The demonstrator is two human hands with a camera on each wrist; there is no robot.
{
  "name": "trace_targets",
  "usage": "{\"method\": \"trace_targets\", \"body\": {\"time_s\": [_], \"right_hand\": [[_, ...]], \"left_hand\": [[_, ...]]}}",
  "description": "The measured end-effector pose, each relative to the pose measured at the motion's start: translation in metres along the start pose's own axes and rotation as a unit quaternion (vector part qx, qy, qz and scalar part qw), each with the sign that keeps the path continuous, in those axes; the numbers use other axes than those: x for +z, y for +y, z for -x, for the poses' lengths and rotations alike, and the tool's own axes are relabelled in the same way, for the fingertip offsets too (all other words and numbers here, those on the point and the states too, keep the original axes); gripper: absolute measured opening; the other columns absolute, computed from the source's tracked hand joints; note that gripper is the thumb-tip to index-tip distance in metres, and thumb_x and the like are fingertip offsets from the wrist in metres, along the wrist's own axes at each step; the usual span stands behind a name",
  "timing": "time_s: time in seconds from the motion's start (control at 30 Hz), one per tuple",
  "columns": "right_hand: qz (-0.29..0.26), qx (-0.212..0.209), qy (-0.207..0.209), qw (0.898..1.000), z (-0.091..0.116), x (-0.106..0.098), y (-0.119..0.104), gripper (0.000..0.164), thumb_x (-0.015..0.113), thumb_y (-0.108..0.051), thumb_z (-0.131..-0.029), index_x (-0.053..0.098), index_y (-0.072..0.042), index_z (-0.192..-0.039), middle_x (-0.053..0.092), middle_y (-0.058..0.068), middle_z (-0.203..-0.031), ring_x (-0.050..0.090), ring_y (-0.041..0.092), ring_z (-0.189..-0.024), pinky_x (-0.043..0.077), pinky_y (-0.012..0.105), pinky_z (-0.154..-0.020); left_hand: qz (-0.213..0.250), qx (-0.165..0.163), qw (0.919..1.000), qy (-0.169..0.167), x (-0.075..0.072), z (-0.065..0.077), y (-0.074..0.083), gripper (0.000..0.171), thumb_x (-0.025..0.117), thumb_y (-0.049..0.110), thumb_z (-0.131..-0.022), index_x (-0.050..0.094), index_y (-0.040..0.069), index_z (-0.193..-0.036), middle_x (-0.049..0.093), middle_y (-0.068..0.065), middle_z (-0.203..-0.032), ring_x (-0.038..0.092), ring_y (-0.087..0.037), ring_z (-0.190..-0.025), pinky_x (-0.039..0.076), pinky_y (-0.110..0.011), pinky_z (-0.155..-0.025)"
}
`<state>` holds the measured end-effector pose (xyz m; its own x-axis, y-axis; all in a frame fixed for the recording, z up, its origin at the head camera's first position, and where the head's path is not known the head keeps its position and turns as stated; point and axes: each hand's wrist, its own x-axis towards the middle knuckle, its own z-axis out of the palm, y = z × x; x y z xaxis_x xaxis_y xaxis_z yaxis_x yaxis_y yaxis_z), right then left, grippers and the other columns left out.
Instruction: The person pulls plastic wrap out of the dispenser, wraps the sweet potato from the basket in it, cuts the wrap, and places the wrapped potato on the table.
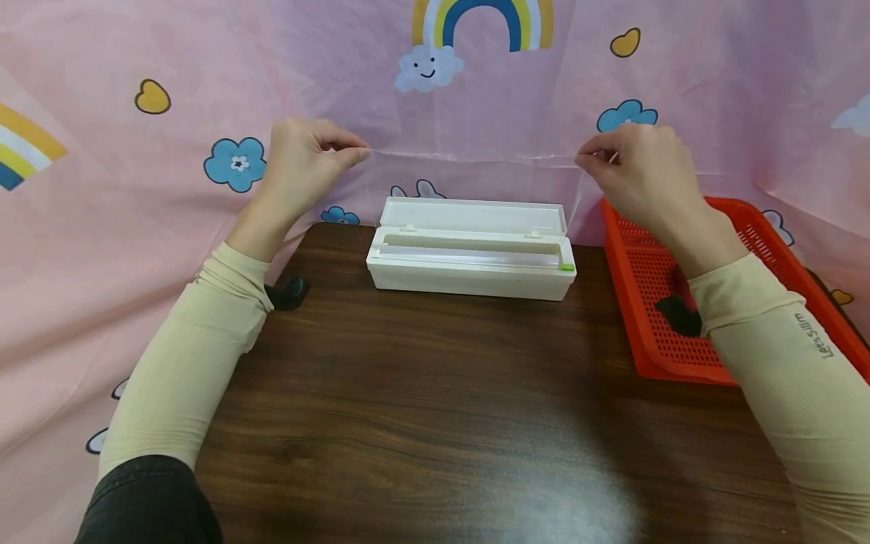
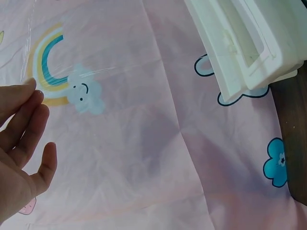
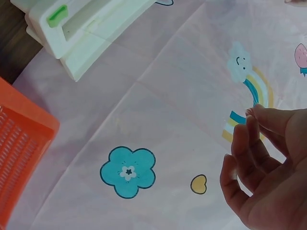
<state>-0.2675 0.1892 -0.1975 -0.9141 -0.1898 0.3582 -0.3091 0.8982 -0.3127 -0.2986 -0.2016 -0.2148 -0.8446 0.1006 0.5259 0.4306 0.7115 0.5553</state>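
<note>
A thin sheet of clear plastic wrap (image 1: 462,159) is stretched between the two hands, above and behind a white wrap dispenser (image 1: 469,281). My left hand (image 1: 306,159) pinches one upper corner between thumb and fingertips. At the other corner, my right hand (image 1: 642,170) pinches the film the same way. In both wrist views the other fingers are loosely bent. The dispenser's lid (image 1: 472,216) stands raised, and a green slider (image 1: 566,267) sits at its right end. Being transparent, the film's lower edge is hard to make out.
An orange-red plastic basket (image 1: 649,363) stands on the right, partly behind the right forearm, with a dark green and red item (image 1: 678,316) inside. A small black object (image 1: 291,293) lies by the left sleeve. Behind the brown table (image 1: 435,393) hangs a pink patterned cloth (image 1: 285,60).
</note>
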Motion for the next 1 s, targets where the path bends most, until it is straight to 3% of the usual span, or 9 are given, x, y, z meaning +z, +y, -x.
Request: {"method": "trace_targets", "body": {"time_s": [0.6, 1.0], "right_hand": [[0.011, -0.001, 0.012, 1.000, 0.004, -0.010, -0.004, 0.035, 0.055, -0.031, -0.104, 0.073, -0.010, -0.126, 0.074, 0.019, -0.110, 0.063, 0.033, -0.098, 0.043, 0.038, -0.073], [0.028, -0.020, 0.035, 0.999, 0.005, -0.015, -0.007, 0.032, 0.057, -0.029, -0.103, 0.076, -0.010, -0.121, 0.074, 0.018, -0.104, 0.062, 0.031, -0.091, 0.040, 0.040, -0.069]], "left_hand": [[0.011, 0.032, 0.9990, 0.028, -0.004, 0.000, 0.006, 0.011, 0.078, 0.019, -0.090, 0.084, 0.010, -0.092, 0.079, -0.012, -0.097, 0.058, -0.003, -0.079, 0.041, -0.019, -0.079], [0.010, 0.024, 0.9993, 0.027, -0.013, 0.000, 0.011, 0.013, 0.078, 0.020, -0.091, 0.084, 0.009, -0.094, 0.079, -0.010, -0.097, 0.061, -0.004, -0.080, 0.043, -0.020, -0.084]]}}
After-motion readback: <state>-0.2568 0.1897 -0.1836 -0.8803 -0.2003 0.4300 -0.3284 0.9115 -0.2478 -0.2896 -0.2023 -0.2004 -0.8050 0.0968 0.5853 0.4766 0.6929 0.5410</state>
